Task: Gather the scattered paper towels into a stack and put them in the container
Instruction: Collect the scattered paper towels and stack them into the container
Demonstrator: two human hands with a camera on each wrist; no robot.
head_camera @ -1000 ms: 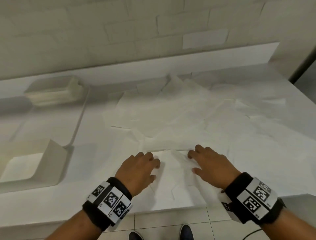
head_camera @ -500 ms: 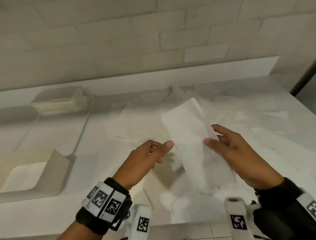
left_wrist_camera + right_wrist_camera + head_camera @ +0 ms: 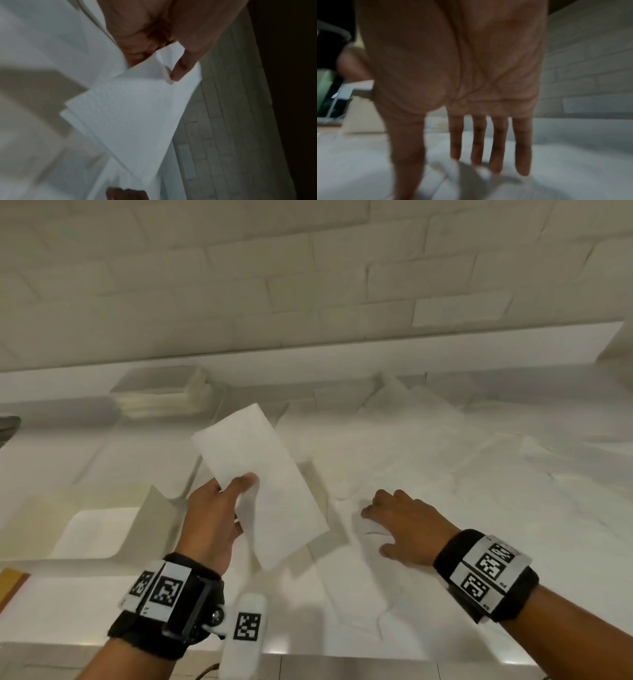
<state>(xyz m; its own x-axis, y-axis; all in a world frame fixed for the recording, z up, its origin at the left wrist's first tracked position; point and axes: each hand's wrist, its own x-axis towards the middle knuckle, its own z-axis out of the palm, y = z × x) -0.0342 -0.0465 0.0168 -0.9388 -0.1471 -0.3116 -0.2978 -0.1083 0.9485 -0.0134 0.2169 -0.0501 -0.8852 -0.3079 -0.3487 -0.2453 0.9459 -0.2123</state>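
Towel point(image 3: 260, 484) is now pinched in left hand point(image 3: 209, 522) alone; right hand point(image 3: 404, 525), fingers spread, is reaching for lower-centre sheets point(image 3: 356, 587) — slide under edges, align.

Each wrist wore a black band point(image 3: 486, 578) bearing white panels printed with black square codes. The left band point(image 3: 168, 604) carried a bolted white tab point(image 3: 245, 635) with another code.

Likely a washroom or utility room: pale brick wall point(image 3: 308, 285), white worktop point(image 3: 68, 604), scattered paper towels point(image 3: 428, 446).
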